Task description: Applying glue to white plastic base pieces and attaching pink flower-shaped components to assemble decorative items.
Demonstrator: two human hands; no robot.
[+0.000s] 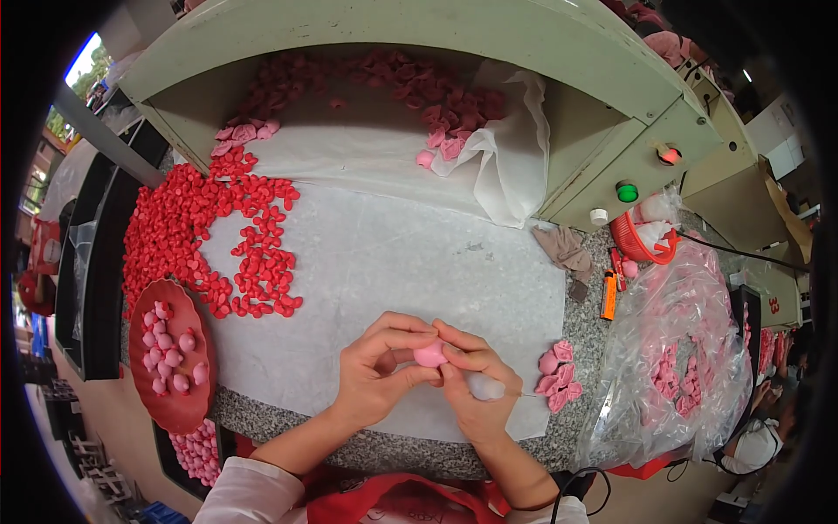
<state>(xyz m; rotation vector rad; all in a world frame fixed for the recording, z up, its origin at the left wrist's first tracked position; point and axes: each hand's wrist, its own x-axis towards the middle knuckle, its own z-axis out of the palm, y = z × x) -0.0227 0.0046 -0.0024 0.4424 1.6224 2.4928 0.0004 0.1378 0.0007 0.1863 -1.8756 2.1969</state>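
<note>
A small smooth pink ball-shaped piece is pinched between the fingertips of both hands, over the near part of a white sheet. My left hand grips it from the left with thumb and fingers. From the other side my right hand presses on it with thumb and forefinger. A white rounded object also sits in the right hand, and a thin pointed tip sticks out of it to the right; its exact kind is unclear. Just right of that hand lie pink flower-shaped pieces.
Many small red pieces cover the sheet's left. A red scalloped plate holds pink balls. Behind stands a pale green open-fronted machine with pink flowers inside. An orange lighter, a red basket and a clear plastic bag lie right.
</note>
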